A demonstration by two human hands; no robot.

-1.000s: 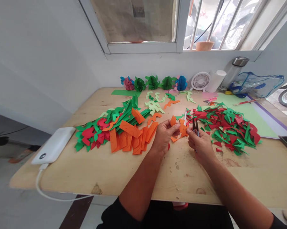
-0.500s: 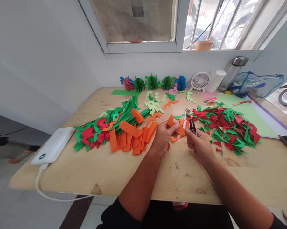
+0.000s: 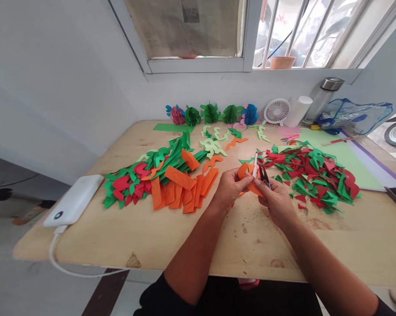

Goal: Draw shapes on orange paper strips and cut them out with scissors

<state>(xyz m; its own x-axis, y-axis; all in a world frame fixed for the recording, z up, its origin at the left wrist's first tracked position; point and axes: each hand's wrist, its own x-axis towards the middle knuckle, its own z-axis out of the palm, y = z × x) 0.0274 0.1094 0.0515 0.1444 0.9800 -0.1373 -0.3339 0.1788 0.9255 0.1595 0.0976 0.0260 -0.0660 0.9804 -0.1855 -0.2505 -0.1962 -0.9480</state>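
Note:
Between thumb and fingers, my left hand (image 3: 229,191) pinches a piece of orange paper (image 3: 255,188). My right hand (image 3: 277,199) is closed around small dark-bladed scissors (image 3: 264,175), their tips pointing away from me. Its thumb and fingertips also touch the right end of the orange paper. A white pen (image 3: 255,163) lies just beyond the paper, close to both hands. To the left are folded orange paper strips (image 3: 171,193) with drawn outlines. A wavy orange cut-out (image 3: 213,162) rests past my left hand.
Red and green paper scraps (image 3: 316,175) are heaped at right. Green and red cut pieces (image 3: 128,180) lie left, near a white power bank (image 3: 73,201) with a cable. Along the wall stand honeycomb paper figures (image 3: 211,113), a small fan (image 3: 277,112) and a glass bottle (image 3: 323,101).
The orange paper has turned and bent between my hands, its right end tilting downward. My left hand has shifted slightly right, closer to my right hand. The scissors stay in my right hand.

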